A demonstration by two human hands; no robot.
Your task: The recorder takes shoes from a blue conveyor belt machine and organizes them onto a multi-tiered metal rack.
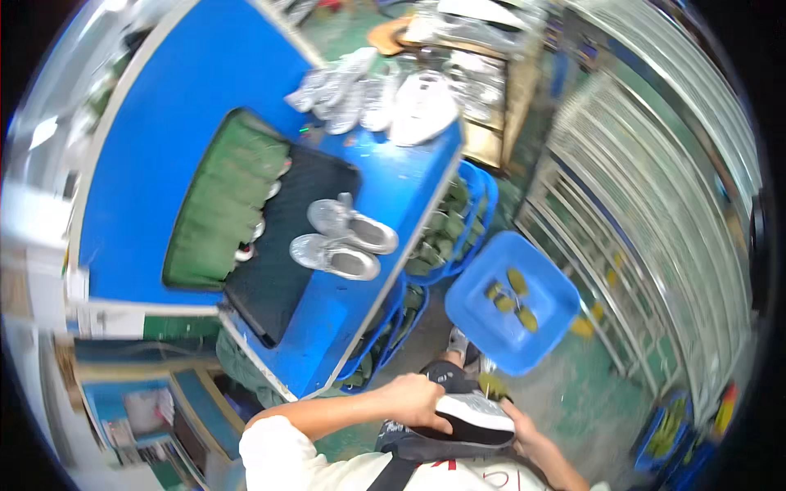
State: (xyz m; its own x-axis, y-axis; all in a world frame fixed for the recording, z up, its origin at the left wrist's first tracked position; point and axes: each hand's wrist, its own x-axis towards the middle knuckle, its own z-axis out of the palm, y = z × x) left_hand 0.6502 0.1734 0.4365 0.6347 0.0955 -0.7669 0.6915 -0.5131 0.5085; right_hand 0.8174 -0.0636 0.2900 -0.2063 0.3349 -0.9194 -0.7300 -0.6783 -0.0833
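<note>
Close to my body, a grey and white shoe (pixel 479 416) with a dark side or opening lies between my two hands. My left hand (pixel 416 401) is closed on its left end, thumb pressed against the dark part. At the other end, my right hand (pixel 526 427) wraps round the shoe, its fingers partly hidden. An olive-yellow piece (pixel 491 386) shows just beyond the shoe by my right fingers; whether it is held or touching cannot be made out. A pair of grey shoes (pixel 344 237) stands on the blue bench (pixel 319 340) ahead to the left.
A blue basin (pixel 536 348) with several olive-yellow pieces stands ahead to the right. More blue baskets (pixel 491 196) of green pieces line the bench. White wrapped shoes (pixel 422 106) crowd its far end. A green curtain (pixel 217 204) hangs over a black belt (pixel 282 245). Metal racks (pixel 610 213) stand right.
</note>
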